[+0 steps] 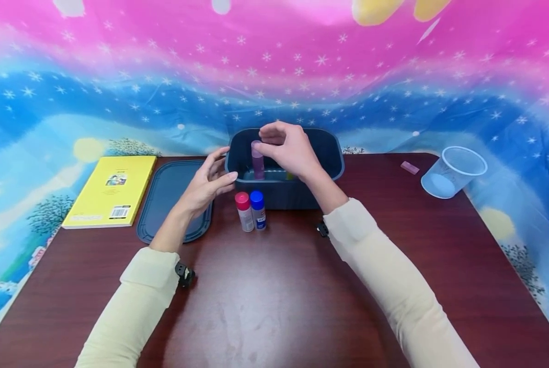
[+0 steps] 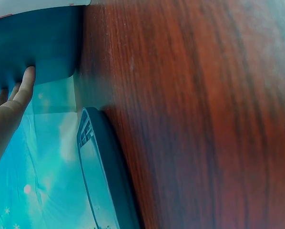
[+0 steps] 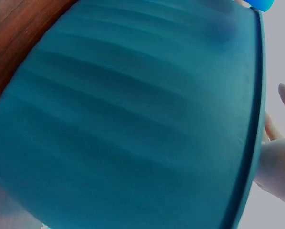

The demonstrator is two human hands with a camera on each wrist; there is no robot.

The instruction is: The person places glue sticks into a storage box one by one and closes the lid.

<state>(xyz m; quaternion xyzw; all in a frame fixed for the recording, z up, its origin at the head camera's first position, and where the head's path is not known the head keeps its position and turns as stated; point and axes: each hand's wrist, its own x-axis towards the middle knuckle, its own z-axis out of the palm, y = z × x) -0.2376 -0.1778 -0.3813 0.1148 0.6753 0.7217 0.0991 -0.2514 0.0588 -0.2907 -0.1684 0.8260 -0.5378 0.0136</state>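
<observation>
In the head view my right hand reaches over the dark bin and pinches the top of a translucent purple tube. The tube stands upright inside the bin's left part. My left hand rests at the bin's left end, thumb near the front rim. In the left wrist view its extended fingers touch the bin's outer wall. The bin's wall fills most of the right wrist view. Just before the bin stand a red-capped bottle and a blue-capped bottle.
A dark lid lies left of the bin, beside a yellow book. At the right stand a clear plastic cup and a small pink block. A patterned cloth hangs behind the table.
</observation>
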